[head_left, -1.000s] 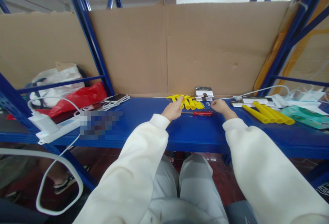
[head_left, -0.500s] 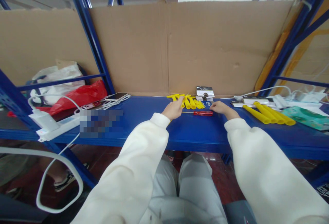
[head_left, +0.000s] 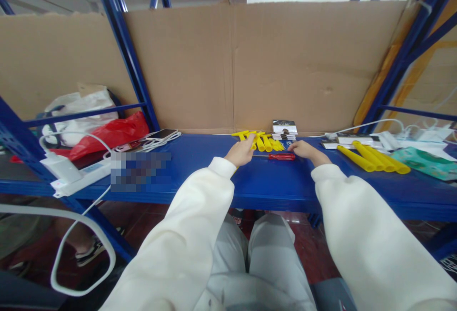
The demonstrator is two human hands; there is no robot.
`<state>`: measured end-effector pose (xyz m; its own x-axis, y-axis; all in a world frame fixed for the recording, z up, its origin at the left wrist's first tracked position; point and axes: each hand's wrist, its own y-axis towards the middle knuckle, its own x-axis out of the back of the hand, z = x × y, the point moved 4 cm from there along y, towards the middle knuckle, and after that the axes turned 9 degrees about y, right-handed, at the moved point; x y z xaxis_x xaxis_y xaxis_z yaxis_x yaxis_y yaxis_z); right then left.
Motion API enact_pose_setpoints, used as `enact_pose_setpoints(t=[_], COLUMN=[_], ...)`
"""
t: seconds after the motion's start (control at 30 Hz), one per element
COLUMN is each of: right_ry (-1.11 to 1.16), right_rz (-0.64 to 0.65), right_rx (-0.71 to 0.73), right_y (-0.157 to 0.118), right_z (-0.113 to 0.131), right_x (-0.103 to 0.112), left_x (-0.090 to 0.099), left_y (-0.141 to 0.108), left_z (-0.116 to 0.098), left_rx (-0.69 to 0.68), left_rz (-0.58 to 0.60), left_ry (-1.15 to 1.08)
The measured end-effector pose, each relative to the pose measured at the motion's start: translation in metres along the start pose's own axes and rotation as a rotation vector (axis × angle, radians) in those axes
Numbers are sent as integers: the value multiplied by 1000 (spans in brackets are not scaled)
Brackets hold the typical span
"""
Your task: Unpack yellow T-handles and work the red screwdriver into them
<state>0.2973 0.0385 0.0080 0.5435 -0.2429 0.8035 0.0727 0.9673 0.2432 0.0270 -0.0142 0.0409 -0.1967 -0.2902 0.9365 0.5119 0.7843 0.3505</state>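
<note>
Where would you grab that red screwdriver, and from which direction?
I'd take the screwdriver by its thick red handle, from above with the right hand: it lies flat, handle end toward that hand, the thin shaft pointing left.

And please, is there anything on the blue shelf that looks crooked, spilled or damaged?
Mildly odd: the white power strip lies slanted, its near end at the front edge of the blue shelf, where it looks easy to knock. I see no spill or damage.
</note>
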Motion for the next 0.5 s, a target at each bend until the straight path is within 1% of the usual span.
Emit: enact_pose_setpoints(t=[0.1,0.2,0.33,0.43,0.5], right_ry=[-67,-96,-76,-36,-1], right_rz=[22,-28,-110,-181,-220], right_rx=[-75,-84,-69,-80,-86], right_y=[0,1,1,-1,-3], right_z=[-2,-3,-4,-3,-1], right_x=[-2,1,8,11,13], left_x=[-1,-3,-5,-4,-3], left_y=[1,1,3,11,22], left_z=[0,2,4,4,-1], left_rx=[-3,-16,-33,4,54], left_rz=[-3,-28,-83,-145,-194], left_ry=[-10,-20,-76,-238,-431])
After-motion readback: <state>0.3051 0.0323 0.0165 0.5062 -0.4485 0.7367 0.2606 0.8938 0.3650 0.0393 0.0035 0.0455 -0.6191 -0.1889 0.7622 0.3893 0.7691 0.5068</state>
